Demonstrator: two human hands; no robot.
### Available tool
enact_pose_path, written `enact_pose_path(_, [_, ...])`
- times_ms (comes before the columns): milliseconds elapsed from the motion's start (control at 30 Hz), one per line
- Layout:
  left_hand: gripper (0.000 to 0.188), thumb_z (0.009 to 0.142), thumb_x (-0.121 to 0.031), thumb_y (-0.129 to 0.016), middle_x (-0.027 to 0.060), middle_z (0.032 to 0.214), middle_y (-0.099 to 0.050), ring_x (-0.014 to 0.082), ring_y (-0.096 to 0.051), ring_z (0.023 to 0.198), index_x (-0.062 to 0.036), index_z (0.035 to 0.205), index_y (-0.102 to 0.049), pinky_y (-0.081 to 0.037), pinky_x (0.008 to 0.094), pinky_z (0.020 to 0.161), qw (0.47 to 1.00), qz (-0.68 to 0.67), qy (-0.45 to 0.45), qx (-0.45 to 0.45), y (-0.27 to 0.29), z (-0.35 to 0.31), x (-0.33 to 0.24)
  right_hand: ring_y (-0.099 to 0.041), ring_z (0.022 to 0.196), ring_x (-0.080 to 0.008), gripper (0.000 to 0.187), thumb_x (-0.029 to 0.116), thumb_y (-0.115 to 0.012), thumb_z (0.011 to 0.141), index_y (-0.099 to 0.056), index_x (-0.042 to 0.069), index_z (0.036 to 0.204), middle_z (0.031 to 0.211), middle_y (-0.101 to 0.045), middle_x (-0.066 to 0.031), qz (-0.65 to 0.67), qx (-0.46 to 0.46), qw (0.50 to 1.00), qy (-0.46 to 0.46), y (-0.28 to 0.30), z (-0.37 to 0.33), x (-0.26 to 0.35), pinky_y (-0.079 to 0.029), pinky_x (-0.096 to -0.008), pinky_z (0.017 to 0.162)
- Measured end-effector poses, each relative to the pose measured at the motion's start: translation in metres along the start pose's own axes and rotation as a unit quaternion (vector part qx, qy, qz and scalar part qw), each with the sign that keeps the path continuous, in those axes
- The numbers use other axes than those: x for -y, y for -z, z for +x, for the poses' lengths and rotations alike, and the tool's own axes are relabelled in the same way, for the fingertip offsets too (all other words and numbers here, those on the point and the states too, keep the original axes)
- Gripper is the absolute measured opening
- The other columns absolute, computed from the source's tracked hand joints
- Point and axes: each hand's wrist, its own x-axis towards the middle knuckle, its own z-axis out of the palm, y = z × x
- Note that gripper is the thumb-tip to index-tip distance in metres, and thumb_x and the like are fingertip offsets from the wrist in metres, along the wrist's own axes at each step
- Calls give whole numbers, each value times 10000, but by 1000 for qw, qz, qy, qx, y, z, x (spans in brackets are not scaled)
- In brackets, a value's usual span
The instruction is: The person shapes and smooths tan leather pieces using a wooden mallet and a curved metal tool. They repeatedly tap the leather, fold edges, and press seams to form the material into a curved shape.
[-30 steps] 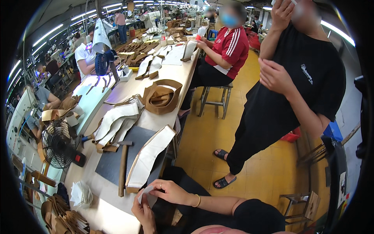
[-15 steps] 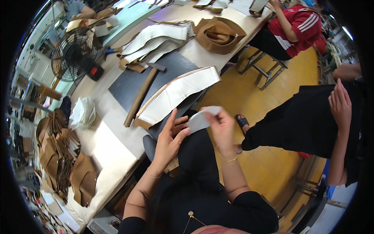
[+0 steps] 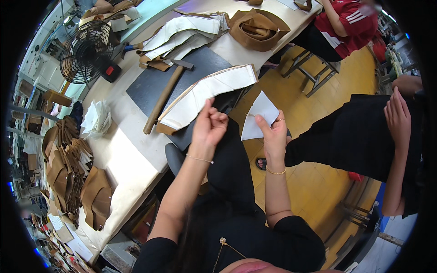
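Observation:
My right hand [image 3: 275,134] grips a stiff white sheet-like piece [image 3: 261,113] with tapering sides, thumb pressed on its front face. A short dark line shows near the piece's left edge. My left hand [image 3: 209,125] holds nothing that I can see; its index finger points up, apart from the other, loosely curled fingers. That fingertip overlaps the lower edge of a curved white-faced brown strip [image 3: 207,96] in view; whether it touches cannot be told. The strip lies across a dark mat [image 3: 144,98], beside a wooden-handled hammer [image 3: 166,98].
Brown and white cut pieces [image 3: 182,34], a coiled brown strip [image 3: 257,29], a black fan [image 3: 88,52], crumpled white sheets [image 3: 96,119] and brown pieces [image 3: 63,168] stand on the table [image 3: 125,166]. One person [image 3: 398,123] stands at right; another [image 3: 348,29] sits beyond.
My right hand has raised the white piece and turned its broad face into view. My left hand has let go of its edge, moved up toward the curved strip and curled its fingers.

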Motion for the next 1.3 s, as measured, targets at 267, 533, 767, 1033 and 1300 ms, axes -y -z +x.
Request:
enact_pose_path(267, [137, 914, -125, -601, 138, 1005, -717, 273, -667, 1012, -19, 939, -684, -494, 427, 1001, 928, 181, -278, 168, -124, -26, -115, -593, 882, -67, 233, 116, -733, 916, -582, 19, 1065, 991, -657, -29, 5, -1, 1000, -3, -1, -9, 22, -481, -229, 808])
enact_pose_path(533, [130, 914, -145, -668, 62, 893, -659, 190, -661, 869, -96, 1001, -586, -571, 362, 732, 911, 292, -288, 47, -111, -91, -122, -600, 824, -67, 247, 144, -770, 888, -604, 20, 1022, 933, -665, -19, -34, 65, 997, 5, -37, -22, 40, -487, -229, 756])
enact_pose_path(767, [218, 882, -92, -658, 27, 1014, -640, 163, -604, 959, -115, 1091, -601, -500, 374, 882, 971, 232, 3, -47, -19, -110, -84, -588, 767, -51, 212, 146, -775, 880, -650, 9, 981, 855, -669, -3, -115, 145, 982, 37, -83, -28, 36, -492, -240, 691])
enact_pose_path(1033, [331, 979, -232, -640, 71, 1151, -673, 175, -644, 1034, -21, 1230, -593, -507, 360, 924, 939, 333, -78, -28, -13, -101, -72, -672, 707, -141, 213, 159, -765, 867, -685, 0, 984, 806, -715, -108, -245, 163, 955, 47, -100, -29, 22, -525, -289, 663])
enact_pose_path(1300, [660, 1044, -562, -323, 113, 1191, -674, 195, -678, 1009, 7, 1305, -533, -527, 319, 861, 942, 332, -46, -18, -15, -117, -62, -675, 675, -296, 181, 151, -761, 847, -670, 6, 907, 792, -687, -153, -371, 167, 905, 125, -115, -29, 26, -521, -351, 621])
